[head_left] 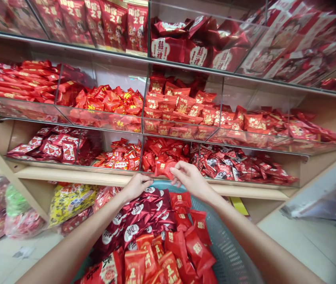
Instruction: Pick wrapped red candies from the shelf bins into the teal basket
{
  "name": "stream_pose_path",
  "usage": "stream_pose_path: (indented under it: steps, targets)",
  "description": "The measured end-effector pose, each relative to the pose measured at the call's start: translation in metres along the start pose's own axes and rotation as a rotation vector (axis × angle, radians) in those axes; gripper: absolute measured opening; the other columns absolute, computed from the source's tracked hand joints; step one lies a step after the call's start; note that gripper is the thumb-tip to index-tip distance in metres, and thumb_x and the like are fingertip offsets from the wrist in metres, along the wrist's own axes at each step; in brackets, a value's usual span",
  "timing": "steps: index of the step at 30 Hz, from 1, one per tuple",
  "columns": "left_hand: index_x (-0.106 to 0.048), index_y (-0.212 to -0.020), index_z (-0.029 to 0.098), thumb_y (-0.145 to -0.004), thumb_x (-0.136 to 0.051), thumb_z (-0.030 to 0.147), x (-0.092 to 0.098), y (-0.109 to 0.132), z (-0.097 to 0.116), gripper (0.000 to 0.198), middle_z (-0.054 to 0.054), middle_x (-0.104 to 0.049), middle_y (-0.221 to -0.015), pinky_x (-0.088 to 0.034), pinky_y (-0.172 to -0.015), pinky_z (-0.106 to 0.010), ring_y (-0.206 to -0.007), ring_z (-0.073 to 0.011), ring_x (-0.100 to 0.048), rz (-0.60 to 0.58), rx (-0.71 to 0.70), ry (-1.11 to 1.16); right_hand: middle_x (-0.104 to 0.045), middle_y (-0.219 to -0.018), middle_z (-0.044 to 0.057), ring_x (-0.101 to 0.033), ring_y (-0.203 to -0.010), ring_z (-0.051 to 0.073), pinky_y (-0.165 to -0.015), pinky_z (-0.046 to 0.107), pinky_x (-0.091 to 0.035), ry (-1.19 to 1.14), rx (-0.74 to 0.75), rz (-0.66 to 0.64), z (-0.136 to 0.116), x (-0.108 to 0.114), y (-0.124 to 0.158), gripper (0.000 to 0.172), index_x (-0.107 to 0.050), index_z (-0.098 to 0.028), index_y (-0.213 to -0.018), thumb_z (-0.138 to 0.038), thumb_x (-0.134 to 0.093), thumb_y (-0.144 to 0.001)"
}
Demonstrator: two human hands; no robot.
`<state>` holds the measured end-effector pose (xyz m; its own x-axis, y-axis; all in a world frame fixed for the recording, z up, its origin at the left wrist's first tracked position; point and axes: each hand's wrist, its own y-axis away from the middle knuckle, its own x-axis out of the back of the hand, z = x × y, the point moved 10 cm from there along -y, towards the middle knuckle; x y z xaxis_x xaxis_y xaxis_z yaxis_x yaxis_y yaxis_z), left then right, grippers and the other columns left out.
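My right hand pinches a small red candy packet by its right end, in front of a bottom-row compartment of similar packets. My left hand is closed at the far rim of a teal plastic basket, thumb and fingers together on the edge. Inside the basket lie dark maroon packets with white emblems on the left. Bright red packets with gold print fill its right side, and orange-red packets are nearest me.
Wooden shelves with clear dividers hold red packets in several compartments. Larger red bags stand on the top shelf. Below the shelf edge are a yellow bag of sweets and other plastic bags on the tiled floor.
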<state>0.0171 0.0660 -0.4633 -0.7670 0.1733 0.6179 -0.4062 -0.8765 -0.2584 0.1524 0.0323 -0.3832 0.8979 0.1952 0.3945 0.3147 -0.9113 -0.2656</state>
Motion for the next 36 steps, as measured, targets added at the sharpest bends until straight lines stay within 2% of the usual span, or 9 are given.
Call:
stream_pose_path:
  steps: [6, 12, 16, 19, 23, 26, 30, 34, 36]
  targets:
    - [-0.07, -0.078, 0.013, -0.077, -0.048, 0.04, 0.0, 0.001, -0.003, 0.035, -0.003, -0.067, -0.075, -0.043, -0.068, -0.024, -0.074, -0.0184, -0.057, 0.004, 0.049, 0.058, -0.06, -0.059, 0.0, -0.057, -0.052, 0.012, -0.051, 0.023, -0.045, 0.029, -0.104, -0.054, 0.014, 0.025, 0.059, 0.027, -0.045, -0.02, -0.068, -0.044, -0.048, -0.08]
    - [-0.069, -0.079, 0.012, -0.078, -0.047, 0.04, -0.001, 0.0, -0.004, 0.035, -0.004, -0.068, -0.081, -0.043, -0.077, -0.026, -0.08, -0.0193, -0.059, -0.007, 0.076, 0.031, -0.058, -0.062, 0.0, -0.055, -0.057, 0.013, -0.053, 0.024, -0.043, 0.21, -0.136, -0.142, 0.023, 0.031, 0.101, 0.025, -0.046, -0.022, -0.07, -0.042, -0.041, -0.085]
    - [-0.068, -0.078, 0.011, -0.078, -0.047, 0.039, -0.002, 0.0, -0.005, 0.035, -0.005, -0.068, -0.083, -0.043, -0.078, -0.026, -0.082, -0.02, -0.06, -0.016, 0.087, 0.042, -0.057, -0.071, 0.001, -0.054, -0.063, 0.014, -0.058, 0.025, -0.042, 0.669, 0.071, -0.137, 0.006, 0.029, 0.114, 0.022, -0.048, -0.022, -0.073, -0.031, -0.036, -0.089]
    - [-0.068, -0.076, 0.011, -0.078, -0.047, 0.039, -0.002, 0.001, -0.005, 0.035, -0.005, -0.068, -0.08, -0.043, -0.079, -0.026, -0.083, -0.0203, -0.06, -0.016, 0.085, 0.043, -0.059, -0.089, 0.003, -0.057, -0.07, 0.014, -0.062, 0.026, -0.045, 0.951, 0.245, -0.221, 0.0, 0.008, 0.129, 0.018, -0.05, -0.023, -0.082, -0.02, -0.034, -0.089]
    - [-0.067, -0.073, 0.011, -0.078, -0.047, 0.04, -0.003, 0.002, -0.004, 0.035, -0.005, -0.068, -0.08, -0.043, -0.078, -0.026, -0.082, -0.0201, -0.059, -0.011, 0.084, 0.05, -0.06, -0.092, 0.006, -0.058, -0.072, 0.018, -0.059, 0.03, -0.048, 1.257, 0.481, -0.347, 0.003, -0.026, 0.151, 0.013, -0.051, -0.021, -0.079, -0.012, -0.043, -0.083]
    - [-0.067, -0.074, 0.011, -0.078, -0.047, 0.039, -0.003, 0.001, -0.005, 0.035, -0.005, -0.068, -0.082, -0.043, -0.077, -0.026, -0.081, -0.0197, -0.059, -0.014, 0.085, 0.051, -0.061, -0.09, 0.005, -0.059, -0.071, 0.018, -0.056, 0.029, -0.048, 1.323, 0.541, -0.366, 0.004, -0.037, 0.157, 0.01, -0.052, -0.02, -0.077, -0.012, -0.048, -0.081]
    - [-0.067, -0.074, 0.011, -0.078, -0.047, 0.039, -0.002, 0.0, -0.007, 0.035, -0.004, -0.067, -0.079, -0.042, -0.076, -0.026, -0.08, -0.0195, -0.059, -0.008, 0.088, 0.039, -0.06, -0.084, 0.003, -0.059, -0.068, 0.017, -0.054, 0.028, -0.047, 1.295, 0.551, -0.337, 0.002, -0.037, 0.156, 0.01, -0.052, -0.02, -0.075, -0.02, -0.048, -0.084]
    - [-0.068, -0.075, 0.011, -0.078, -0.046, 0.038, -0.002, 0.0, -0.007, 0.035, -0.004, -0.067, -0.077, -0.042, -0.075, -0.025, -0.079, -0.0189, -0.058, -0.01, 0.079, 0.035, -0.06, -0.081, 0.004, -0.059, -0.066, 0.015, -0.054, 0.026, -0.046, 1.153, 0.568, -0.261, -0.014, -0.029, 0.143, 0.025, -0.052, -0.019, -0.075, -0.039, -0.043, -0.087]
    - [-0.068, -0.077, 0.011, -0.078, -0.046, 0.038, -0.002, 0.0, -0.007, 0.034, -0.004, -0.067, -0.077, -0.042, -0.074, -0.024, -0.078, -0.0187, -0.058, -0.009, 0.077, 0.029, -0.059, -0.08, 0.004, -0.058, -0.065, 0.014, -0.054, 0.024, -0.044, 1.086, 0.521, -0.198, -0.021, -0.018, 0.124, 0.029, -0.052, -0.018, -0.076, -0.04, -0.038, -0.088]
